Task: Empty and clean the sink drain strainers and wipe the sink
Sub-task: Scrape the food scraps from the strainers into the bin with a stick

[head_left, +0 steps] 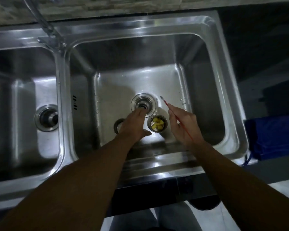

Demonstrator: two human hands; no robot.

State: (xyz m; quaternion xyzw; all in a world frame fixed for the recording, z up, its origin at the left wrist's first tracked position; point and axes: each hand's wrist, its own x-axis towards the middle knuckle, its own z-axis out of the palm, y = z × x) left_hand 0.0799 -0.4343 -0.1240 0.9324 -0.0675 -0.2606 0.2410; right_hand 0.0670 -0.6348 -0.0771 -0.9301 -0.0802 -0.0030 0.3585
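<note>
A: Sink [140, 27]: silver-grey steel all over, with white glare patches on the basin floor.
B: Strainer [149, 122]: same steel tone. The pieces [158, 125] inside are yellow.
A: Brush [184, 129]: thin red handle, dark tip.
B: Cloth [272, 139]: deep blue and plain, no print seen.
A: Wall [123, 4]: mottled grey and beige, in stone-like bands.

Left grip [135, 125] at the drain [137, 99], right grip [183, 125] around a red brush [165, 102], yellow-filled strainer [158, 125] between.
</note>
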